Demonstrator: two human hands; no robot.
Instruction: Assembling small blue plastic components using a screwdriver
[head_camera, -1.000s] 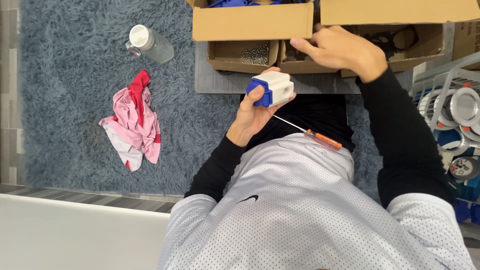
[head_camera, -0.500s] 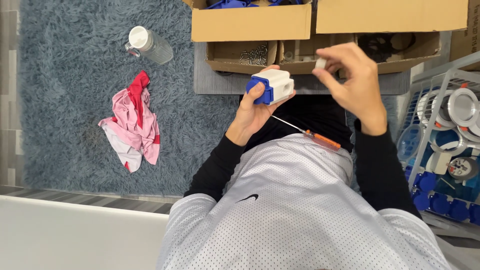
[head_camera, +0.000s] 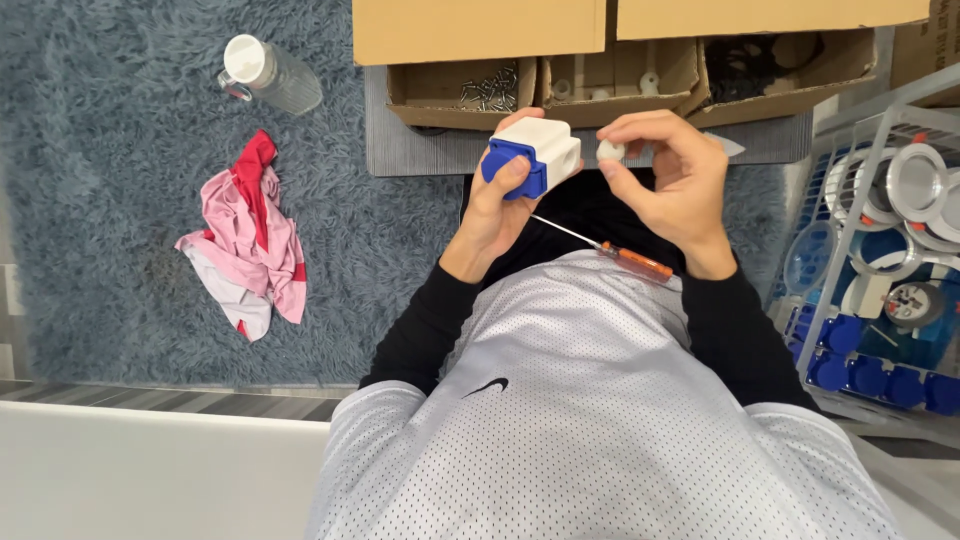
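My left hand grips a white box-shaped socket part with a blue face, held up in front of my chest. My right hand pinches a small white round piece between thumb and fingertips, just right of the socket part and not quite touching it. A screwdriver with an orange handle lies across my lap under both hands, its thin metal shaft pointing toward my left hand.
Open cardboard boxes stand ahead, one holding screws, another small white parts. A pink and red cloth and a lying clear bottle rest on the grey shaggy rug. A white wire basket with blue and white parts stands at right.
My right hand came back from the cardboard box with a small white piece and now holds it close beside the socket part. My left hand has barely moved.
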